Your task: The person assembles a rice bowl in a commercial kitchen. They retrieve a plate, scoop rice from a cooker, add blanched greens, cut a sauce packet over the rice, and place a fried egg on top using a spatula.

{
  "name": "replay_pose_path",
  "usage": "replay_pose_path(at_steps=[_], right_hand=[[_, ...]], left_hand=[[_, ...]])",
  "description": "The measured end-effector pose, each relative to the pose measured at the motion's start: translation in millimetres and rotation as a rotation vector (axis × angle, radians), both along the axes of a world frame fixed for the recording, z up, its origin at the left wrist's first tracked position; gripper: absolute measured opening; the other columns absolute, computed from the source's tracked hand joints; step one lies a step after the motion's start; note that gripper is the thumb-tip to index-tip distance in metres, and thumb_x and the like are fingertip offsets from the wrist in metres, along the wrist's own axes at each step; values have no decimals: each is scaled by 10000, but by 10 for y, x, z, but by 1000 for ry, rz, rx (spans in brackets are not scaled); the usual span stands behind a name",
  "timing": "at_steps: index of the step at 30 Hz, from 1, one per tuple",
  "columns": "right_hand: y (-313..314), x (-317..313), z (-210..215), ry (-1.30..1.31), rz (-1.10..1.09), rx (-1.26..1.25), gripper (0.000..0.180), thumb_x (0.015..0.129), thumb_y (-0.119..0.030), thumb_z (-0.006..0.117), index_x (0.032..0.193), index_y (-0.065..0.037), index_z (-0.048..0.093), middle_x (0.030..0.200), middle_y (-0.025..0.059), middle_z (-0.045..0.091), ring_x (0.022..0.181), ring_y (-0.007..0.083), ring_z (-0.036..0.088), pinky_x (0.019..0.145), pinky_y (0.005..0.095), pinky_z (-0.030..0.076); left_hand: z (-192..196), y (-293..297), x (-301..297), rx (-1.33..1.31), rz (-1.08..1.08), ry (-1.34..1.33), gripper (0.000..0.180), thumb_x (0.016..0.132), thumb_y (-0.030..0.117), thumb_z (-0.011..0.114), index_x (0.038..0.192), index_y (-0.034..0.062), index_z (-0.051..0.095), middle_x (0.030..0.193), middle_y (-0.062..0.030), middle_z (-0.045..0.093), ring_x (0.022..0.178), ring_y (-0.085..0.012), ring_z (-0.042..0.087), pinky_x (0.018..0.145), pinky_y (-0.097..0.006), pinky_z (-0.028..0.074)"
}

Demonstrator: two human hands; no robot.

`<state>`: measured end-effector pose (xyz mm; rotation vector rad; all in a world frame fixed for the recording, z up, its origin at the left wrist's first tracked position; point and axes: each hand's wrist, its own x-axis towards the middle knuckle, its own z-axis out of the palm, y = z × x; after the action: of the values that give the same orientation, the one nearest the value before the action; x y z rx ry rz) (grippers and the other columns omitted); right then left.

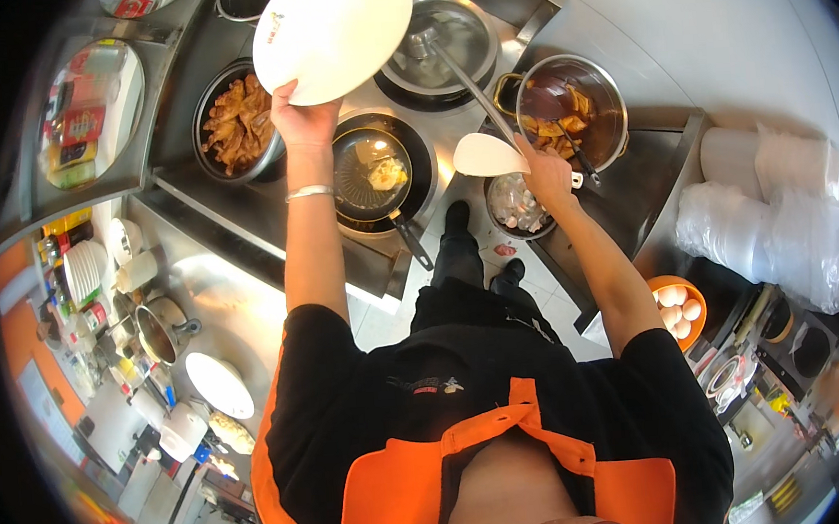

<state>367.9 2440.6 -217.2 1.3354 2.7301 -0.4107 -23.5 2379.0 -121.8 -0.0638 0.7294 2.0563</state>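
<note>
My left hand [305, 117] grips the near edge of a large white oval plate [334, 37], raised over the stove. Below it, a black frying pan [358, 197] holds a yellow-white piece of egg [387, 174]. My right hand [547, 173] is closed around a white paddle [488, 154], its blade pointing left and the handle's end poking out by the wrist. A long metal handle [476, 90] runs from above a glass-lidded pan [445, 49] to my right fingers; whether they grip it too I cannot tell.
Browned meat pieces [235, 124] fill a pot at left. At right stand a steel pot [604, 83] of dark broth with a spoon, a smaller pan [519, 206] of pale food, bagged containers [763, 231] and an orange bowl [661, 286] of eggs. A white bowl [220, 385] sits on the left counter.
</note>
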Motion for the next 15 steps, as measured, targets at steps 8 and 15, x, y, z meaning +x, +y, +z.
replay_pose_path(at_steps=[8,15], right_hand=[[-101,-64,361,-47,-48,-90,646,779,-149,644,1385,-245,442,759,136,656,762,341,631,669,450,500],[-290,-56,579,186,-201,-215,596,771,-172,655,1347,-178,505,852,187,670,767,354,650,688,446,497]], left_hand=[[168,-158,-81,-29,12,-19,699,692,140,546,1369,68,385,1359,-162,454,1267,-361,421,1063,-552,344],[277,-239,-18,-20,18,-77,664,712,132,545,1357,63,402,1352,-159,466,1255,-356,435,1063,-544,344]])
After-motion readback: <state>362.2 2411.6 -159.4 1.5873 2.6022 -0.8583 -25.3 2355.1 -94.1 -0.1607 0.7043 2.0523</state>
